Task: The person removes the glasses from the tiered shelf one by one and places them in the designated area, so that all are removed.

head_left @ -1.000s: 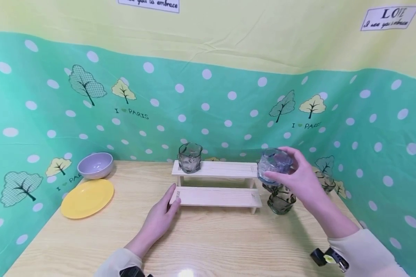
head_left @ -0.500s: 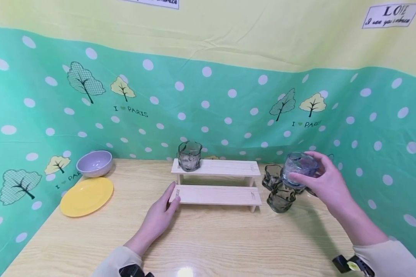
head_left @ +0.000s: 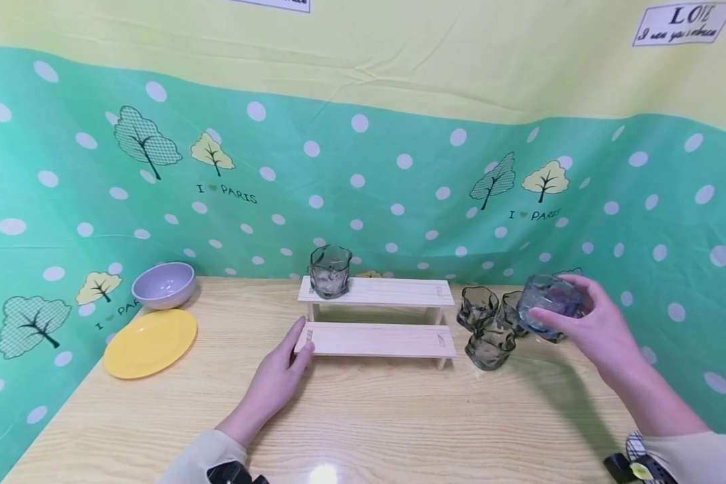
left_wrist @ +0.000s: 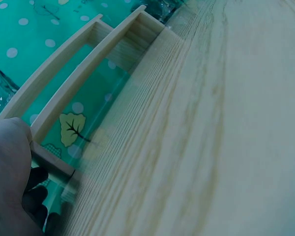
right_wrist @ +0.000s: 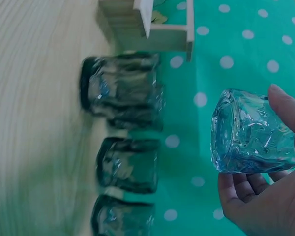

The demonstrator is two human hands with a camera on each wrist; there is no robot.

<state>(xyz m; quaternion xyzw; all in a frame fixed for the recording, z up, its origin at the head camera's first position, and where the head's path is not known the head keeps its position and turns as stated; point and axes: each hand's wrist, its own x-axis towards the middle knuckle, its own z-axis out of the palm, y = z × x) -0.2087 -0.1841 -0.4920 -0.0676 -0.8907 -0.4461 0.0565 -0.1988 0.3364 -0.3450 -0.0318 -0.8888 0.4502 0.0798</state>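
My right hand (head_left: 599, 329) grips a bluish clear glass tumbler (head_left: 547, 306), thumb on one side and fingers on the other. It is held above the table at the right; in the right wrist view the tumbler (right_wrist: 255, 132) is well clear of the dark glasses. Several smoky grey glasses stand below and left of it, one grey glass (head_left: 490, 345) at the front. A pale two-tier wooden rack (head_left: 375, 341) stands mid-table. My left hand (head_left: 276, 378) holds the left end of its lower shelf, thumb at the front corner, fingers curled beside the leg (left_wrist: 54, 164).
One grey glass (head_left: 330, 272) stands at the left end of the rack's upper shelf. At the far left of the wooden table (head_left: 363, 417) are a purple bowl (head_left: 165, 286) and a yellow plate (head_left: 151, 344). A green dotted cloth (head_left: 399, 175) hangs behind and at both sides.
My right hand has carried the blue tumbler rightward and slightly down, from beside the rack's right end to past the grey glasses, uncovering more of them. The left hand stays at the rack.
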